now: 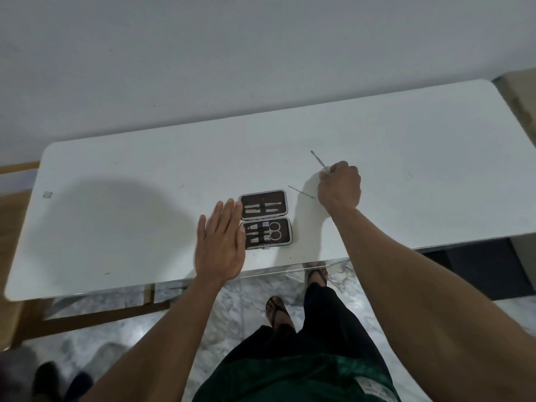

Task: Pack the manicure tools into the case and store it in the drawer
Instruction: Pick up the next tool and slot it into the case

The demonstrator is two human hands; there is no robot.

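Observation:
A small dark manicure case (265,218) lies spread open near the front edge of the white table (116,216). Both halves hold several metal tools under straps, scissors among them. My left hand (221,242) rests flat on the table, fingers apart, touching the case's left side. To the right of the case my right hand (340,185) is closed on a thin metal cuticle tool (319,161), whose tip points up and to the left. A second thin metal pick (301,192) lies loose on the table between the case and my right hand.
The table stands against a pale wall. Below its front edge I see marble floor, wooden table legs (87,314) and my sandalled feet (280,311). A dark opening (478,265) shows under the table's right end.

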